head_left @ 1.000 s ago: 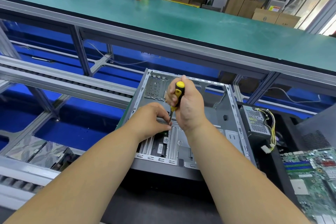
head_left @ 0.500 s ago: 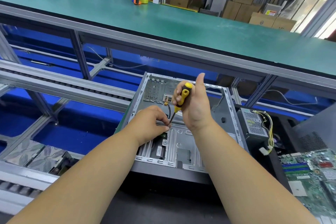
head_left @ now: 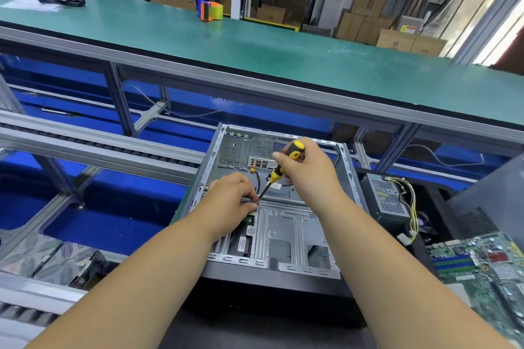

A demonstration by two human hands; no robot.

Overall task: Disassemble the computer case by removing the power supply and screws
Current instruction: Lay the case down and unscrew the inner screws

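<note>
Both hands inside computer case (head_left: 344, 178); right hand (head_left: 309, 170) grips screwdriver (head_left: 283, 164); left hand (head_left: 235, 195) steadies tip.

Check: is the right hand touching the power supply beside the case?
Apart. The head view shows the right hand gripping the screwdriver over the case; the power supply sits untouched.

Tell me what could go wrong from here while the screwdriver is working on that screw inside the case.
1. The left hand pinches right beside the tip of the screwdriver; a slip could jab the fingers.
2. The screwdriver is tilted, not square to the case bracket, so it might cam out and strip the head.
3. A freed screw could drop through the bracket's openings and be hard to retrieve.
</note>
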